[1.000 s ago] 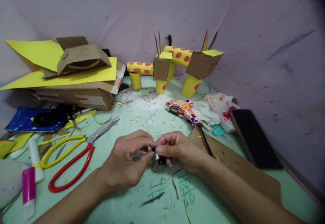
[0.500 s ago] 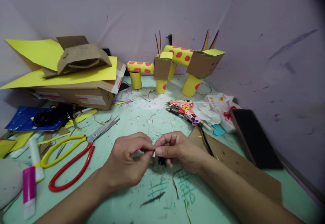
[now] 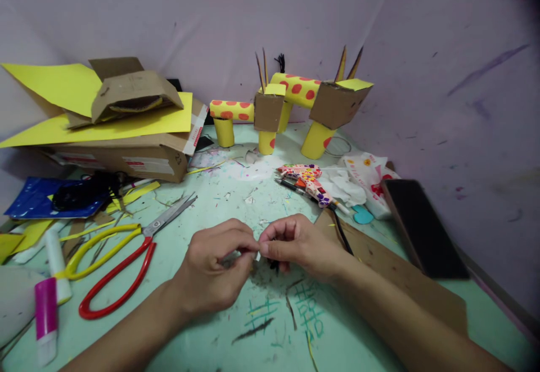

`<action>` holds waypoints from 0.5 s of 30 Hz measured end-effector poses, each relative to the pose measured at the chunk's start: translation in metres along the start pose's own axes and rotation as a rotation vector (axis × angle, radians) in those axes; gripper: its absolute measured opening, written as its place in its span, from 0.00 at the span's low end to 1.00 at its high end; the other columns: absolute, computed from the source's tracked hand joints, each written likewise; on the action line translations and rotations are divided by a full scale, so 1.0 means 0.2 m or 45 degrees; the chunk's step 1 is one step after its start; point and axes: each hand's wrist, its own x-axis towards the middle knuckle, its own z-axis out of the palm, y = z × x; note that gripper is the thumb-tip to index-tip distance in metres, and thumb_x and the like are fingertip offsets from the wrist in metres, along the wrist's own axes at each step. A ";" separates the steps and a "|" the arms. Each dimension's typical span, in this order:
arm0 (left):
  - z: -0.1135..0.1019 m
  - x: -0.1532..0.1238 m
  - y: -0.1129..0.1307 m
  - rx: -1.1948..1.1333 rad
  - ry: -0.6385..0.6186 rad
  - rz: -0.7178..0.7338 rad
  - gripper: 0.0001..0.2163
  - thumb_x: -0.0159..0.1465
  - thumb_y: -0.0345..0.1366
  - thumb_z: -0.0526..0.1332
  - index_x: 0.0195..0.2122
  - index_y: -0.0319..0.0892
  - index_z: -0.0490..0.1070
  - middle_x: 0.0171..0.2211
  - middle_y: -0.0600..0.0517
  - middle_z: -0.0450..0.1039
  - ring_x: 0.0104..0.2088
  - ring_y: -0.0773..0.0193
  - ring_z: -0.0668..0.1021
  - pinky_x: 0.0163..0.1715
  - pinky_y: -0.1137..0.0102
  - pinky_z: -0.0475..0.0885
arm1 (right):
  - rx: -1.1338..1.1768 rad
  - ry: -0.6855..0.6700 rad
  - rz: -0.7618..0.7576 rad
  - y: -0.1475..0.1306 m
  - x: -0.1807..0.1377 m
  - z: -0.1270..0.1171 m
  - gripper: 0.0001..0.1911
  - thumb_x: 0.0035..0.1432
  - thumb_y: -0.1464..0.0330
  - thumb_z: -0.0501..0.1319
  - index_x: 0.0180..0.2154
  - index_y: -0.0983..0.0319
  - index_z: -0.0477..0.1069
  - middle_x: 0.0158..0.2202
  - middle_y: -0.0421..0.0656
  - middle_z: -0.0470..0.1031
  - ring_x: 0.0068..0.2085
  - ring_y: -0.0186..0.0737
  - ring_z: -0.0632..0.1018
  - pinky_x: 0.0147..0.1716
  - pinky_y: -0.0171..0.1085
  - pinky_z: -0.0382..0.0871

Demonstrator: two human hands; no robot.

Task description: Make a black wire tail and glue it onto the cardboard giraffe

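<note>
Over the middle of the table, the fingertips of my left hand [image 3: 223,262] and my right hand [image 3: 297,248] meet, both pinched closed. A small black tuft of yarn [image 3: 274,265] pokes out below my right fingers, which grip it. A tiny whitish bit [image 3: 257,256] shows at my left fingertips; what the left pinch holds is hidden. Beyond my hands stand two giraffe-like figures of yellow tubes with orange spots and cardboard heads: a smaller one [image 3: 232,111] and a larger one [image 3: 301,90], which has a black tuft at its rear.
Large scissors [image 3: 145,242] with red and yellow handles lie open on the left, near a glue stick [image 3: 45,310]. A cardboard box [image 3: 169,158] bears yellow sheets. Right are a flowered glue gun [image 3: 310,178], a cardboard piece [image 3: 405,270] and a phone [image 3: 422,225].
My hands stay pinched together at nearly the same spot. The black tuft has shifted slightly right and is more covered by my right fingers. The view has moved very slightly.
</note>
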 end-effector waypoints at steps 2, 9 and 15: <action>0.00 0.00 0.00 0.004 0.010 -0.034 0.07 0.54 0.20 0.56 0.28 0.36 0.72 0.25 0.49 0.73 0.26 0.70 0.75 0.27 0.77 0.69 | -0.018 0.024 -0.026 0.01 0.01 0.00 0.07 0.38 0.67 0.67 0.22 0.64 0.73 0.15 0.33 0.66 0.14 0.23 0.65 0.13 0.26 0.60; -0.02 0.00 0.01 -0.048 0.115 -0.270 0.05 0.54 0.25 0.59 0.30 0.37 0.72 0.30 0.48 0.74 0.28 0.67 0.74 0.28 0.73 0.70 | 0.057 0.180 -0.098 0.01 0.02 0.00 0.07 0.39 0.67 0.65 0.23 0.64 0.72 0.16 0.34 0.67 0.15 0.25 0.65 0.13 0.26 0.57; -0.01 0.03 0.01 -0.333 0.206 -1.068 0.04 0.50 0.34 0.62 0.23 0.38 0.71 0.14 0.56 0.66 0.17 0.72 0.66 0.16 0.77 0.60 | -0.019 0.216 -0.182 -0.02 0.00 0.03 0.06 0.39 0.69 0.65 0.22 0.64 0.71 0.16 0.34 0.67 0.17 0.25 0.65 0.17 0.28 0.59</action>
